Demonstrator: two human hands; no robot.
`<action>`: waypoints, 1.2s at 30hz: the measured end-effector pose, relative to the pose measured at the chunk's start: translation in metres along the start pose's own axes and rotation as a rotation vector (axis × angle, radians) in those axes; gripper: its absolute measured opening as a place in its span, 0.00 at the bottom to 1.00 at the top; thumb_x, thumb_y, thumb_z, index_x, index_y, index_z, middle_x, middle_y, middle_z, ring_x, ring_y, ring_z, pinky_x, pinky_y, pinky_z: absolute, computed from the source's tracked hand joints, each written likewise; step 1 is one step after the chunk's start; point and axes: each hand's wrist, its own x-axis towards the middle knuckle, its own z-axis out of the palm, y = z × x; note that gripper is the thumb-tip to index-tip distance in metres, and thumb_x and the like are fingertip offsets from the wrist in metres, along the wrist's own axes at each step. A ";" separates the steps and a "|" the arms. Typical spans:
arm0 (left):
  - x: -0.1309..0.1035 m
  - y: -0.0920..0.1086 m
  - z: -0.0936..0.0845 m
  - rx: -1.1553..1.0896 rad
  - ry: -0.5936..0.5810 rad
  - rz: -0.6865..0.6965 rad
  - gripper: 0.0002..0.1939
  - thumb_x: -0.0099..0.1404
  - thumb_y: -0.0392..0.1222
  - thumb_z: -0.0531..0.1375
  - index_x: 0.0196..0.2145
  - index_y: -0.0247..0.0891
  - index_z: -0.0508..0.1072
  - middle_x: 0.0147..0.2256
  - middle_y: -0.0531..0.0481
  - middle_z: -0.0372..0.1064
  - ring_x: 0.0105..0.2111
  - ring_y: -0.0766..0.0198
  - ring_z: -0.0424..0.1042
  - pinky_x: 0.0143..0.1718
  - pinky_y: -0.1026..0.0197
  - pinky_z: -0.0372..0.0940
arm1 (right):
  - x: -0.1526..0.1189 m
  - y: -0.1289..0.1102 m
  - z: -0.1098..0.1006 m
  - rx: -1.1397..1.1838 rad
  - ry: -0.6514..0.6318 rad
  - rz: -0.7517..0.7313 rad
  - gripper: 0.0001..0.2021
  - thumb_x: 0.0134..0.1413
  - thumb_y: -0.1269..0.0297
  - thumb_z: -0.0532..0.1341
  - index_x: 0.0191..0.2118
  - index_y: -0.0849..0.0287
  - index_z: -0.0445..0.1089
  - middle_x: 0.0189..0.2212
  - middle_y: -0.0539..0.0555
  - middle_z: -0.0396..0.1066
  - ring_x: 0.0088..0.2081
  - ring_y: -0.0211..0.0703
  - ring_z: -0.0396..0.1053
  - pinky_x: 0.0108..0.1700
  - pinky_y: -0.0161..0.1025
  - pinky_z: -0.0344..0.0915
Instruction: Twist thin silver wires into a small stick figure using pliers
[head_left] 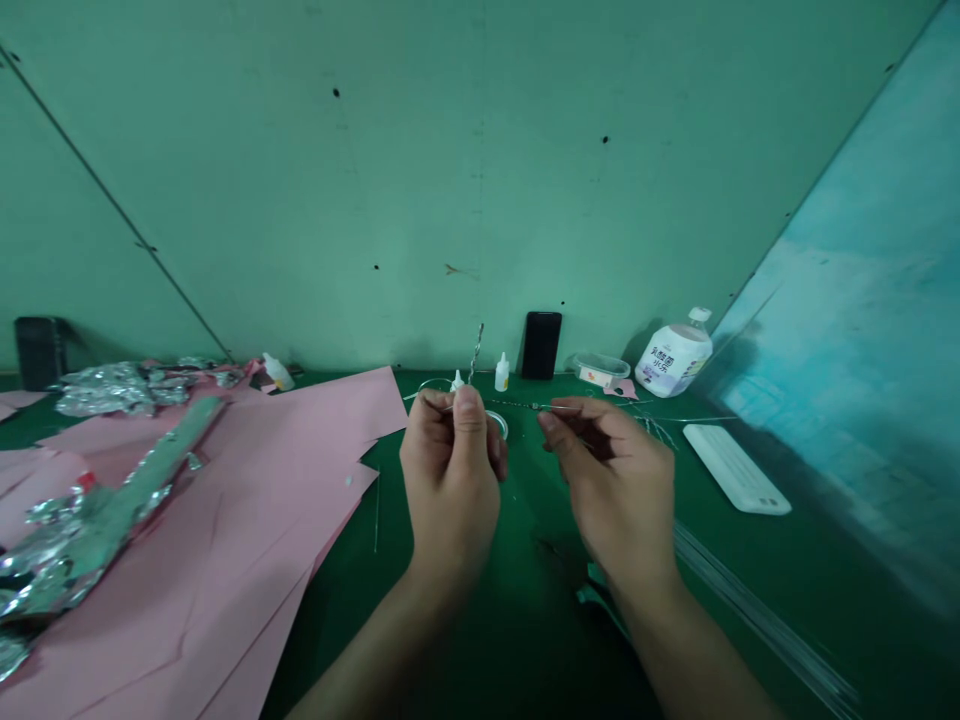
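My left hand [454, 470] is closed, thumb on top, around a thin twisted wire [477, 350] whose coiled end sticks up above the thumb. From that hand a twisted stretch runs sideways to my right hand [615, 480], which pinches its other end between thumb and fingertips. Both hands are raised above the green table. Behind the left hand stand a small white glue bottle [502, 372] and a second one, partly hidden. A roll or ring [496, 426] shows beside the left fingers. Under the right wrist lies a dark tool with green handles [592, 590], partly hidden.
Pink paper sheets [285, 480] and crumpled foil [112, 388] cover the left side. A black phone [541, 345] leans on the wall. At right are a plastic tub [600, 370], a drink bottle [675, 355], a white flat box [735, 470] and a bundle of straight wires [765, 620].
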 end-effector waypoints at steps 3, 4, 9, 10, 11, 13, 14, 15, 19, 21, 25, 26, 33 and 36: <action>0.001 0.001 0.001 -0.053 0.034 -0.048 0.12 0.71 0.43 0.57 0.31 0.40 0.60 0.19 0.60 0.57 0.17 0.73 0.58 0.17 0.69 0.55 | -0.001 0.000 0.002 -0.010 0.016 -0.026 0.05 0.54 0.64 0.68 0.37 0.55 0.76 0.29 0.49 0.76 0.29 0.36 0.72 0.28 0.33 0.69; 0.002 0.002 0.001 -0.069 0.042 -0.068 0.12 0.71 0.43 0.57 0.30 0.40 0.60 0.19 0.60 0.57 0.17 0.73 0.58 0.18 0.69 0.54 | -0.001 0.000 0.002 -0.005 0.006 -0.018 0.05 0.54 0.63 0.68 0.37 0.55 0.76 0.29 0.49 0.76 0.29 0.37 0.72 0.28 0.33 0.69; 0.012 -0.001 -0.006 -0.059 0.014 -0.108 0.14 0.68 0.41 0.60 0.27 0.39 0.62 0.19 0.59 0.60 0.17 0.74 0.59 0.19 0.69 0.55 | 0.003 0.000 -0.001 0.018 -0.005 -0.010 0.04 0.55 0.63 0.67 0.37 0.55 0.77 0.30 0.49 0.77 0.27 0.35 0.71 0.26 0.33 0.69; 0.014 -0.001 -0.008 -0.035 -0.007 -0.108 0.14 0.67 0.41 0.61 0.26 0.38 0.63 0.19 0.58 0.61 0.17 0.74 0.59 0.20 0.69 0.56 | 0.005 0.001 -0.002 0.014 0.009 -0.019 0.03 0.55 0.64 0.67 0.36 0.55 0.77 0.30 0.49 0.77 0.26 0.34 0.71 0.26 0.32 0.69; 0.017 -0.001 -0.011 -0.006 -0.034 -0.115 0.14 0.66 0.41 0.62 0.25 0.37 0.65 0.19 0.57 0.62 0.18 0.75 0.60 0.20 0.69 0.57 | 0.006 0.002 -0.005 0.011 0.020 -0.023 0.03 0.55 0.64 0.67 0.36 0.54 0.77 0.29 0.48 0.77 0.26 0.34 0.71 0.27 0.32 0.70; 0.023 0.000 -0.016 0.053 -0.104 -0.152 0.13 0.64 0.42 0.64 0.24 0.36 0.69 0.21 0.55 0.66 0.18 0.74 0.63 0.21 0.69 0.59 | 0.010 0.003 -0.009 0.015 0.032 -0.018 0.03 0.54 0.64 0.68 0.35 0.54 0.78 0.30 0.48 0.77 0.27 0.34 0.71 0.27 0.31 0.70; 0.026 0.002 -0.019 0.082 -0.144 -0.178 0.13 0.63 0.43 0.65 0.24 0.35 0.71 0.22 0.54 0.68 0.19 0.73 0.65 0.22 0.69 0.60 | 0.011 0.004 -0.012 0.016 0.030 -0.013 0.03 0.54 0.64 0.68 0.35 0.54 0.78 0.31 0.49 0.78 0.28 0.34 0.72 0.27 0.31 0.70; 0.029 0.003 -0.022 0.109 -0.181 -0.205 0.12 0.62 0.43 0.66 0.25 0.35 0.72 0.22 0.53 0.69 0.20 0.72 0.67 0.23 0.68 0.61 | 0.013 0.004 -0.014 0.015 0.027 -0.011 0.03 0.53 0.64 0.69 0.35 0.53 0.78 0.32 0.49 0.78 0.29 0.35 0.73 0.28 0.31 0.71; 0.038 0.010 -0.035 0.242 -0.310 -0.293 0.12 0.62 0.46 0.66 0.26 0.35 0.75 0.23 0.50 0.74 0.23 0.67 0.72 0.26 0.66 0.66 | 0.015 0.000 -0.019 -0.012 -0.001 -0.021 0.03 0.52 0.65 0.69 0.35 0.54 0.78 0.35 0.50 0.79 0.36 0.38 0.76 0.34 0.32 0.74; 0.042 0.014 -0.041 0.310 -0.395 -0.337 0.14 0.62 0.48 0.65 0.26 0.35 0.77 0.24 0.48 0.76 0.25 0.66 0.74 0.29 0.65 0.68 | 0.014 -0.003 -0.021 -0.034 -0.015 -0.028 0.03 0.53 0.65 0.69 0.36 0.54 0.78 0.35 0.51 0.79 0.39 0.40 0.77 0.36 0.33 0.75; 0.048 0.019 -0.049 0.397 -0.566 -0.373 0.18 0.64 0.52 0.63 0.26 0.34 0.78 0.26 0.46 0.77 0.26 0.63 0.76 0.31 0.63 0.71 | 0.014 -0.006 -0.023 -0.107 -0.040 -0.055 0.04 0.54 0.65 0.68 0.37 0.55 0.78 0.36 0.52 0.79 0.41 0.41 0.77 0.37 0.34 0.76; 0.049 0.020 -0.050 0.405 -0.603 -0.370 0.20 0.65 0.53 0.62 0.26 0.34 0.78 0.26 0.45 0.78 0.26 0.63 0.76 0.30 0.63 0.71 | 0.014 -0.006 -0.023 -0.113 -0.042 -0.064 0.04 0.54 0.65 0.68 0.38 0.55 0.78 0.37 0.52 0.79 0.41 0.42 0.76 0.37 0.34 0.75; 0.049 0.017 -0.049 0.370 -0.659 -0.274 0.27 0.69 0.58 0.55 0.22 0.34 0.76 0.29 0.42 0.77 0.24 0.63 0.74 0.28 0.62 0.70 | 0.017 -0.004 -0.025 -0.033 -0.057 -0.027 0.05 0.54 0.64 0.68 0.38 0.56 0.77 0.38 0.53 0.78 0.41 0.43 0.76 0.37 0.37 0.75; 0.048 0.014 -0.048 0.331 -0.619 -0.273 0.27 0.68 0.57 0.56 0.20 0.35 0.75 0.26 0.42 0.76 0.23 0.63 0.73 0.26 0.62 0.69 | 0.016 -0.004 -0.025 -0.018 -0.046 -0.021 0.05 0.54 0.64 0.68 0.37 0.56 0.77 0.38 0.54 0.78 0.41 0.45 0.76 0.37 0.39 0.75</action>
